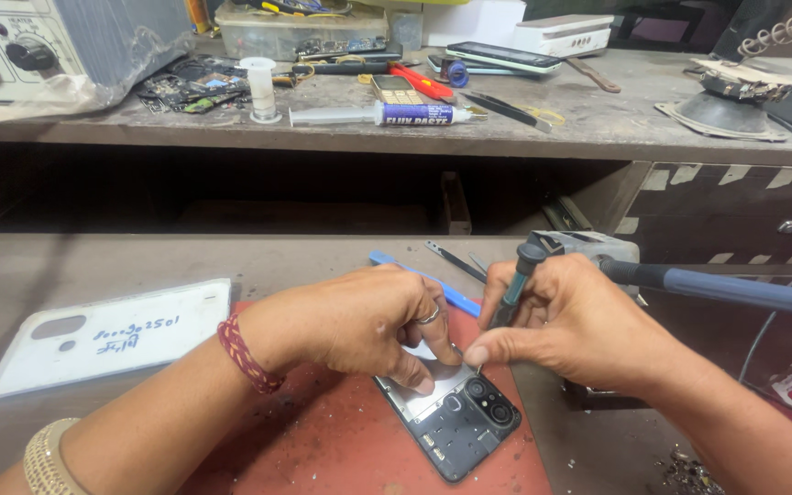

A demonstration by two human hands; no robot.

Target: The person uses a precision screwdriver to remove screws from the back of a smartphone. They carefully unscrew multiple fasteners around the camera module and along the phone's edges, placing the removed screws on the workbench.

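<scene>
Left hand (368, 321) pinching down on opened phone (451, 412) on red mat (341, 440), back off, black guts and camera lenses showing, right hand (570, 321) gripping screwdriver (511, 298), tip at phone's top edge

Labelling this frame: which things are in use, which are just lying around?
In use:
- left hand pressing on the opened phone
- right hand holding a screwdriver
- red mat

Lying about:
- white back cover
- syringe tube
- blue pry tool
- tweezers
- keypad phone
</scene>
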